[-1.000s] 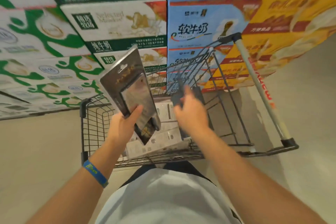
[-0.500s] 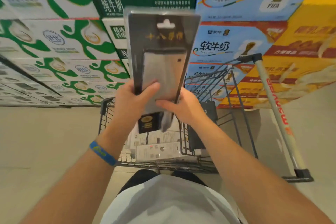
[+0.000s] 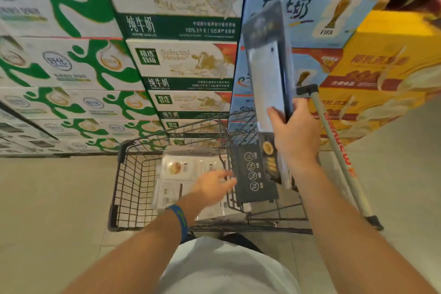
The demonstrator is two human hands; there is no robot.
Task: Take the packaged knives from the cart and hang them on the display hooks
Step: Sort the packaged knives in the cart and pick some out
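Dark-carded blister pack holding a broad steel cleaver [image 3: 267, 67]: upright, slightly tilted, at 1 o'clock in view, above the cart's right side. Right hand [image 3: 294, 133] grips its lower part, thumb on the front, fingers behind. Left hand [image 3: 212, 188], at 7 o'clock from the pack, fingers loose and spread over pale flat knife packs [image 3: 179, 169] lying in the black wire cart [image 3: 126, 188]; contact unclear, blurred. Stacked milk cartons [image 3: 181, 62] at 12 o'clock.

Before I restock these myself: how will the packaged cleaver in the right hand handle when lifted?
Probably stiff: the packaged cleaver juts up from the right hand without drooping. Likely top-heavy, since the wide blade sits above the grip. Its glossy plastic may slip.
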